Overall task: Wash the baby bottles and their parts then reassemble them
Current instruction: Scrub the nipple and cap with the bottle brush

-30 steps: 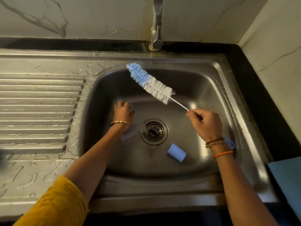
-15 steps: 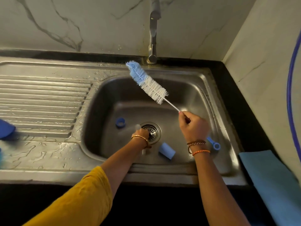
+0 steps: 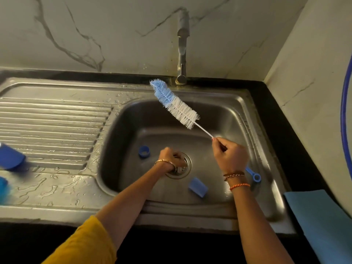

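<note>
In the steel sink (image 3: 240, 119) my left hand (image 3: 170, 159) is low over the drain (image 3: 185, 168), fingers curled round a clear bottle (image 3: 179, 169) that is mostly hidden under the hand. My right hand (image 3: 229, 155) pinches the wire handle of a bottle brush, whose blue and white bristles (image 3: 175, 105) point up and left toward the tap. The brush's blue loop end (image 3: 254, 176) sticks out behind my wrist. A blue ring (image 3: 144, 151) lies left of the drain. A light blue cap (image 3: 198, 187) lies on its side at the front of the basin.
The tap (image 3: 182, 54) stands at the back above the basin. A wet ribbed draining board (image 3: 53, 130) spreads to the left, with blurred blue items (image 3: 11, 157) at its left edge. A blue cloth (image 3: 323, 225) lies on the dark counter at right, below a blue hose (image 3: 345, 111).
My left hand moved from the basin's left side to the drain and closed round the clear bottle, uncovering the blue ring. The view tilted up. The brush barely shifted.
</note>
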`<move>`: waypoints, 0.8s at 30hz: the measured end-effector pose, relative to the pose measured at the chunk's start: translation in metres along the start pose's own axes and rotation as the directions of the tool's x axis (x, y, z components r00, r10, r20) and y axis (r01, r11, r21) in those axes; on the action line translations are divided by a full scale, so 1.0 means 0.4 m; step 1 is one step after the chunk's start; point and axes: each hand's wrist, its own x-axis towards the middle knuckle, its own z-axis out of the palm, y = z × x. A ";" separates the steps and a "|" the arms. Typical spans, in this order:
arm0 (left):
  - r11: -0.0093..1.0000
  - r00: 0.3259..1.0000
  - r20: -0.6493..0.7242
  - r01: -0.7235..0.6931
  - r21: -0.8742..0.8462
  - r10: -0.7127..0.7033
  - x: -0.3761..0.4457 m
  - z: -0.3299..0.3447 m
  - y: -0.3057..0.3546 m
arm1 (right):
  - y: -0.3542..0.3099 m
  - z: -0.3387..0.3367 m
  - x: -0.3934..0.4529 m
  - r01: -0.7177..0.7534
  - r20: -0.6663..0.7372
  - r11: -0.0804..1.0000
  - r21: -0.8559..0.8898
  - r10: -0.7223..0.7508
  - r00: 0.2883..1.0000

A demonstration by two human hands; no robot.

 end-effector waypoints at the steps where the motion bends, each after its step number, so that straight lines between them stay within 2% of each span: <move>1: 0.977 0.996 -0.090 0.007 -0.215 -0.027 0.005 -0.021 0.011 | 0.001 -0.001 0.003 -0.012 0.000 1.000 0.017 0.012 1.000; 2: 0.907 0.985 -0.158 -0.002 -0.422 -0.071 0.011 -0.047 0.021 | 0.002 -0.001 0.004 -0.020 -0.005 0.999 0.032 0.020 1.000; 4: 0.680 0.965 -0.218 -0.060 -0.731 -0.148 0.018 -0.113 0.048 | 0.002 -0.002 0.005 -0.014 -0.027 0.999 0.048 0.016 1.000; 5: 0.593 0.957 -0.240 -0.099 -0.799 -0.162 0.023 -0.148 0.059 | 0.002 -0.002 0.003 -0.006 -0.037 0.999 0.053 0.008 0.999; 6: 0.561 0.948 -0.271 -0.135 -0.817 -0.167 0.028 -0.183 0.068 | 0.002 -0.002 0.003 0.007 -0.041 0.998 0.060 -0.004 0.999; 9: 0.601 0.913 -0.393 -0.253 -0.758 -0.113 0.036 -0.264 0.081 | -0.002 -0.006 0.001 0.061 -0.038 0.994 0.092 -0.058 0.998; 13: 0.712 0.836 -0.545 -0.423 -0.561 0.066 0.041 -0.330 0.062 | -0.007 -0.009 -0.003 0.133 -0.062 0.985 0.108 -0.127 0.990; 16: 0.768 0.786 -0.600 -0.473 -0.431 0.147 0.049 -0.377 0.046 | -0.008 -0.013 -0.002 0.165 -0.085 0.981 0.100 -0.157 0.984; 19: 0.852 0.717 -0.657 -0.476 -0.217 0.233 0.058 -0.410 0.032 | -0.013 -0.021 0.000 0.218 -0.094 0.973 0.075 -0.211 0.973; 21: 0.849 0.688 -0.691 -0.484 -0.212 0.219 0.061 -0.430 0.027 | -0.017 -0.025 0.000 0.257 -0.099 0.965 0.051 -0.251 0.963; 24: 0.828 0.714 -0.680 -0.477 -0.297 0.167 0.052 -0.453 0.035 | -0.023 -0.027 0.000 0.288 -0.100 0.957 0.033 -0.284 0.954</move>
